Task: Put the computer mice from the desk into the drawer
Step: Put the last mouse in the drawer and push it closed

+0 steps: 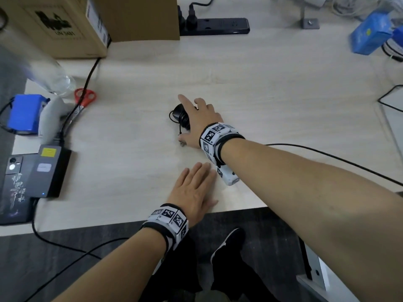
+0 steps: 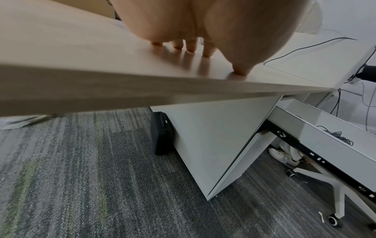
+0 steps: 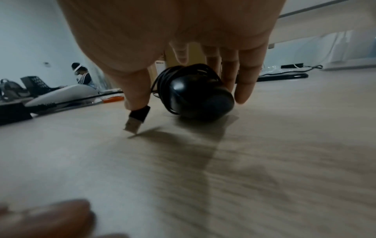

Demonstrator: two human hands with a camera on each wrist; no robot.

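Observation:
A black computer mouse (image 1: 179, 112) with its cable wound round it lies in the middle of the light wood desk (image 1: 272, 83). My right hand (image 1: 193, 122) is spread over it from the right. In the right wrist view the straight fingers (image 3: 244, 87) hang down beside the mouse (image 3: 199, 98), and the thumb touches the loose USB plug (image 3: 136, 119). No closed grip shows. My left hand (image 1: 196, 186) lies flat near the desk's front edge, holding nothing. The left wrist view has an open white drawer (image 2: 305, 125) at the right, with black cable in it.
Red-handled scissors (image 1: 84, 99), a clear bottle (image 1: 52, 75), a blue pack (image 1: 26, 114), a grey-white curved object (image 1: 52, 120) and a black adapter (image 1: 51, 171) crowd the left. Cardboard boxes (image 1: 56, 25) and a power strip (image 1: 216, 26) line the back. A black cable (image 1: 327, 155) crosses the right.

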